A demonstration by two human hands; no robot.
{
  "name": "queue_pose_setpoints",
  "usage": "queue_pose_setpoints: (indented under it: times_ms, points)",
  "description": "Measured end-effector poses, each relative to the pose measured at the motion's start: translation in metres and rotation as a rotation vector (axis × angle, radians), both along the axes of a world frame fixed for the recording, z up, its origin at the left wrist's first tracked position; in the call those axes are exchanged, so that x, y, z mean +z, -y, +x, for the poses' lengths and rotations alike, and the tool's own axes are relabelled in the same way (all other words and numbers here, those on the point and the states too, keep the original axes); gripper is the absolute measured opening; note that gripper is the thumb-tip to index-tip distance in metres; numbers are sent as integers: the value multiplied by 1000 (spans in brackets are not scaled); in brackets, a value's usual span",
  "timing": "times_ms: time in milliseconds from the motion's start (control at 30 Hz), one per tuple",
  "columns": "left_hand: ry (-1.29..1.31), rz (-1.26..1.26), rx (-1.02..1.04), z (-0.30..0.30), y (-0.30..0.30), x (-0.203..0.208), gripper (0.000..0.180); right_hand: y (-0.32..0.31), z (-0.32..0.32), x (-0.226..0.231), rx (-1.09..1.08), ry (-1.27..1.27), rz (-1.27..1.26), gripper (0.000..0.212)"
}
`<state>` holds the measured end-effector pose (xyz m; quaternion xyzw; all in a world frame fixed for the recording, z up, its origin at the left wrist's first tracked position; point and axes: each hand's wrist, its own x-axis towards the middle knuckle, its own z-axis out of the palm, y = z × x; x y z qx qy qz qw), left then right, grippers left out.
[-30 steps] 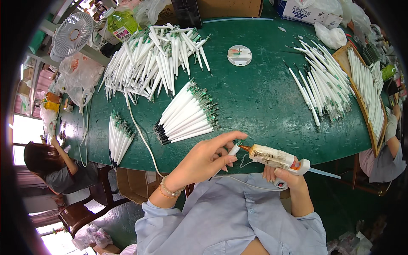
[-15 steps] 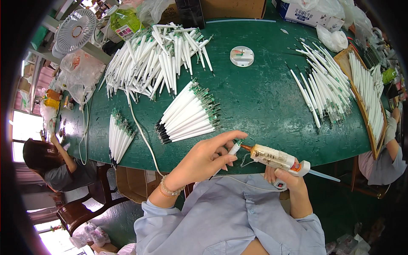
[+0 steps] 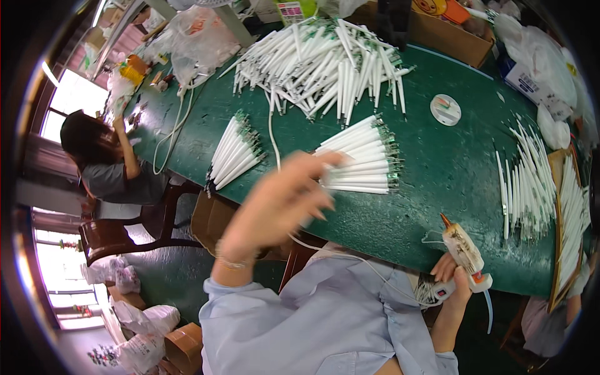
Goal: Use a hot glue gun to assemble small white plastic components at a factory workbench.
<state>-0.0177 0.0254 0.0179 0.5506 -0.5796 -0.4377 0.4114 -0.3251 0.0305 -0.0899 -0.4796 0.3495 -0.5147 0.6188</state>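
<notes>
My left hand [image 3: 281, 200], blurred by motion, is over the table's near side, left of the larger fan of white sticks [image 3: 362, 165]. A pale bit of a thin white pen-like stick [image 3: 305, 222] shows under its curled fingers; the rest is hidden. My right hand [image 3: 455, 278] grips the handle of a stained hot glue gun [image 3: 464, 247]. The gun's brown nozzle points up and away from me, and a pale glue stick hangs from its rear. Further left lies a smaller fan of white sticks [image 3: 234, 153] with clear green ends.
A large heap of white sticks [image 3: 319, 65] covers the back of the green table [image 3: 425, 169]. A round white dish [image 3: 445, 109] lies right of it. More sticks [image 3: 531, 181] and a wooden-edged tray [image 3: 556, 275] are at right. A white cord [image 3: 275, 140] crosses the table; another person [image 3: 119, 162] sits at left.
My left hand has moved away from the glue gun's nozzle toward the left. The gun has tipped more upright in my right hand. The whole view has swung left.
</notes>
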Motion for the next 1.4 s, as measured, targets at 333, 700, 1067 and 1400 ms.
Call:
queue_pose_setpoints:
  times_ms: [333, 700, 1067, 1400]
  points:
    - [833, -54, 619, 189, 12, -51, 43, 2, 9, 2, 24, 19, -61, 35]
    - [617, -433, 304, 21, 44, -4, 26, 9, -29, -9, -223, 219, -224, 36]
    - [775, -923, -475, -248, 155, -89, 15, 15, -44, -9, -591, 525, -116, 39]
    - [816, -882, -476, -225, 142, -65, 12, 17, -45, -10, -552, 526, -142, 40]
